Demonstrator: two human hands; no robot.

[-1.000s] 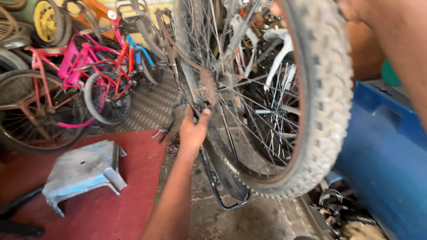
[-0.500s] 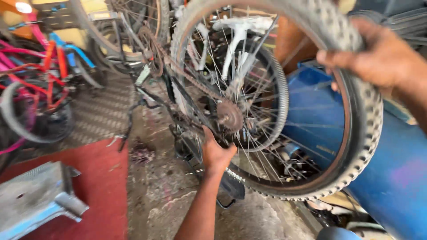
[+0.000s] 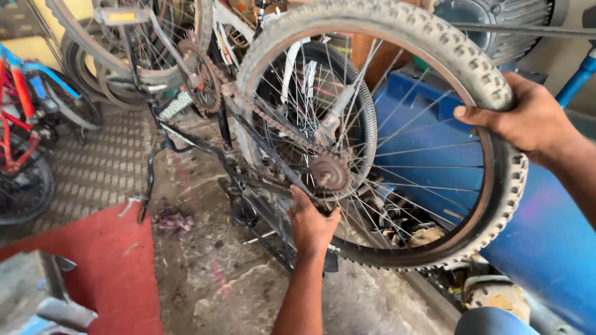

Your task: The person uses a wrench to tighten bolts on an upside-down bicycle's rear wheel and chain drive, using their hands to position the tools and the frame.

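Rear bicycle wheel (image 3: 434, 74) held upright at the middle of the view, above a dirty concrete floor (image 3: 211, 273).

Off to the far left, red and blue bikes (image 3: 18, 118) parked on a ribbed mat (image 3: 99, 167); next, rusty chain (image 3: 273, 121) and crank sprocket (image 3: 202, 77) of the upturned frame; then left hand (image 3: 311, 224) closed around the frame just under the rusty hub cog (image 3: 329, 174); right hand (image 3: 528, 118) gripping the knobby tyre at the upper right, blue drum (image 3: 546, 242) behind.
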